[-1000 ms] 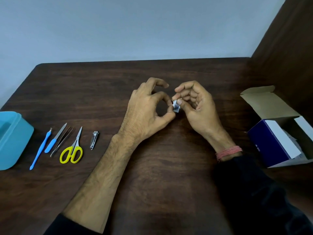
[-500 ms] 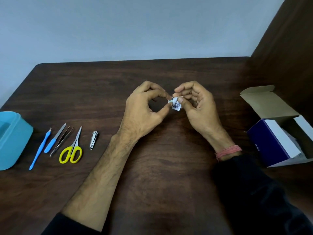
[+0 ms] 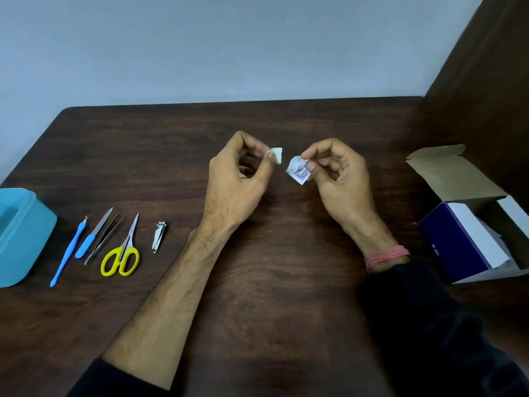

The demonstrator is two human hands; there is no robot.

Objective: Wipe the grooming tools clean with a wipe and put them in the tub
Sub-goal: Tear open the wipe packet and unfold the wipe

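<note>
The little packet is open now. A moment ago both hands were pressed close together, pulling at it. Now they have moved apart. The left hand (image 3: 237,173) pinches a small folded white wipe (image 3: 277,157) between thumb and finger. The right hand (image 3: 340,179) pinches the empty torn packet (image 3: 298,173). The other fingers of both hands are curled in. The wipe and the packet are near each other but not touching.

This means the wipe is out and ready, so I think the cleaning can start. No tool is wiped yet.

The tools lie in a row at the left: a thin blue tool (image 3: 68,253), a blue-handled file (image 3: 94,233), tweezers (image 3: 104,239), yellow scissors (image 3: 121,255) and a nail clipper (image 3: 159,236). They are well apart from the hands. The blue tub (image 3: 25,236) stands just beside them, at the left edge of the surface (image 3: 272,282), partly out of view.

There is bare room between the hands and the tools, so the left hand can reach over. An open box (image 3: 472,239) sits near the right edge, by a dark wall.
</note>
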